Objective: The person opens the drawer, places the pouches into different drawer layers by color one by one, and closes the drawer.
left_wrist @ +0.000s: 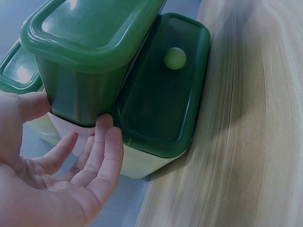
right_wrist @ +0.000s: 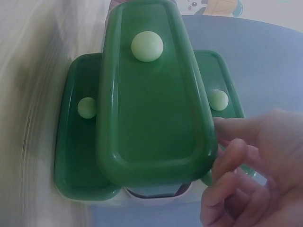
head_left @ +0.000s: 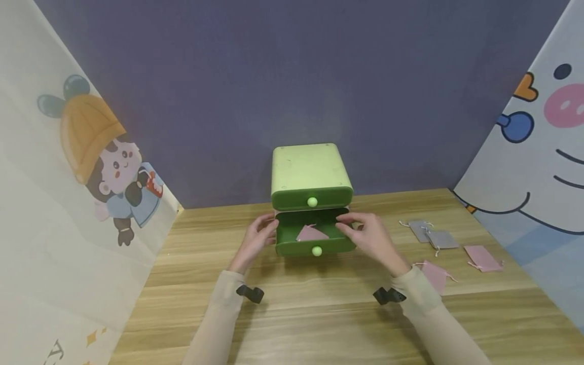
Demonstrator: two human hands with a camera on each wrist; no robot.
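A light green cabinet (head_left: 310,167) with dark green drawer fronts stands against the back wall. Its middle drawer (head_left: 292,248) is pulled out, and a pink drawstring pouch (head_left: 312,233) lies inside. On the drawer's left side my left hand (head_left: 254,238) rests its fingertips, with the fingers loosely spread. My right hand (head_left: 369,235) is at the opposite side, its thumb and index finger at the right rim and a gap between their tips. In the right wrist view, its other fingers are bent beside the drawer. The top drawer (head_left: 292,199) and the bottom drawer (left_wrist: 161,94) are closed.
To the right on the wooden table (head_left: 292,319) lie two grey pouches (head_left: 443,239) that overlap, one pink pouch (head_left: 484,258) farther right and another pink pouch (head_left: 433,275) by the right forearm. Walls with cartoon prints border both sides.
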